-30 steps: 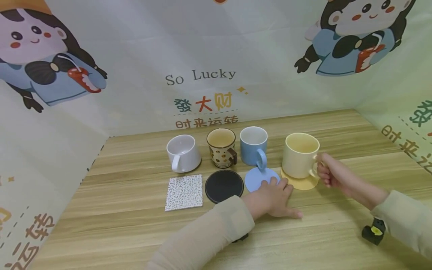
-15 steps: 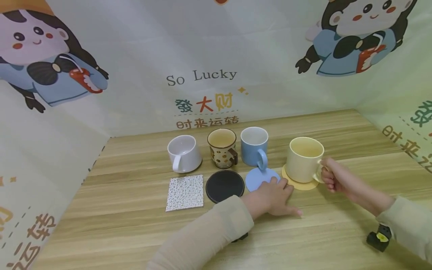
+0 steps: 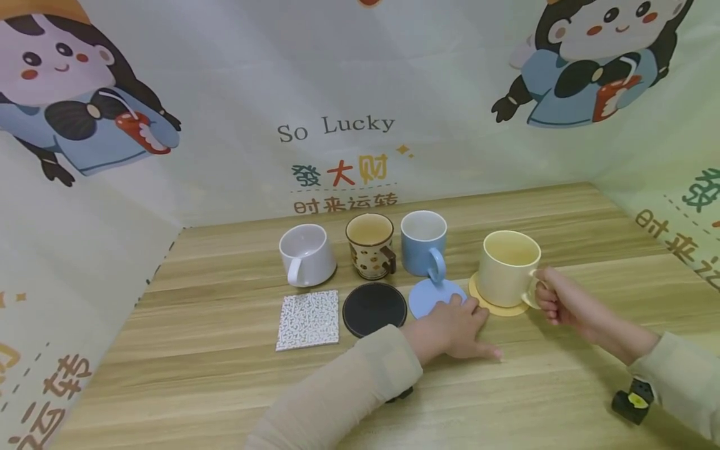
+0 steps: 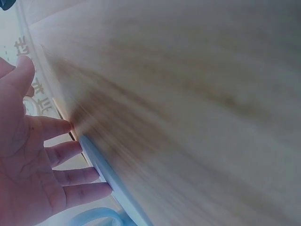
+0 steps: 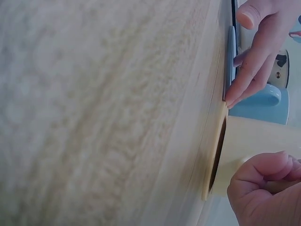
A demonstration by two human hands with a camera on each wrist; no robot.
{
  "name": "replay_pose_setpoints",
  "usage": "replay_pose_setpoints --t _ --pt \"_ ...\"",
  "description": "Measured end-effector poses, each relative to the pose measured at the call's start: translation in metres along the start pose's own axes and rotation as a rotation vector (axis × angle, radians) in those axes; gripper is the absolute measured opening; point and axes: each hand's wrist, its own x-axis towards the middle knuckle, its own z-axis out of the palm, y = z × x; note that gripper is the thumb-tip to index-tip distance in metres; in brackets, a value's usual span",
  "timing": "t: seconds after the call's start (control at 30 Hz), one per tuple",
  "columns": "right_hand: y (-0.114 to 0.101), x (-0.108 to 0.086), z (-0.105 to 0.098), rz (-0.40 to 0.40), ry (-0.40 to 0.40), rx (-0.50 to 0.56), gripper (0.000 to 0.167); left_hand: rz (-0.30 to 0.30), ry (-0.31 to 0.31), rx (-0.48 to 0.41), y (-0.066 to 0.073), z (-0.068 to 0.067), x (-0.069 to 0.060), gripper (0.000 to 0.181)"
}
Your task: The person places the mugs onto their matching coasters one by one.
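Right-hand grip (image 3: 559,299) curled round the handle (image 3: 530,301) of the yellow mug (image 3: 506,275) — fingers folded in on it. Mug sits just left of that grip, long axis near upright, handle turned toward the holding fingers. Key relation: mug base over the yellow coaster (image 3: 475,294), covering most of it, a crescent of coaster showing on the left and near sides. Right wrist view gives a dark sliver between base and coaster; cannot tell whether they meet fully or the base is slightly raised. Right side is the nearer one to the mug.

Left-hand grip (image 3: 458,328): fingers spread, thumb out to the side, pinching nothing. Fingertips at the edge of the blue coaster (image 3: 430,297), one of them right beside the yellow coaster.

Behind on the counter (image 3: 197,375) — white mug (image 3: 317,265), spotted mug (image 3: 365,255), blue mug (image 3: 417,249), in a row. Black coaster (image 3: 374,309) and patterned square coaster (image 3: 307,320) lie left of the blue coaster.
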Motion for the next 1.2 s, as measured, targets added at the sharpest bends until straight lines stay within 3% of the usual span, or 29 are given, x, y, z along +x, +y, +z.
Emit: replay_pose_setpoints --t 0.87,1.2 --pt "0.0001 -0.0005 0.0072 0.002 -0.026 -0.075 0.043 0.007 -0.016 -0.018 -0.002 -0.0003 0.0011 0.075" --pt "0.0 -0.0024 0.0003 0.048 -0.067 -0.088 0.044 0.014 -0.013 0.0 -0.001 -0.0001 0.0011 0.075"
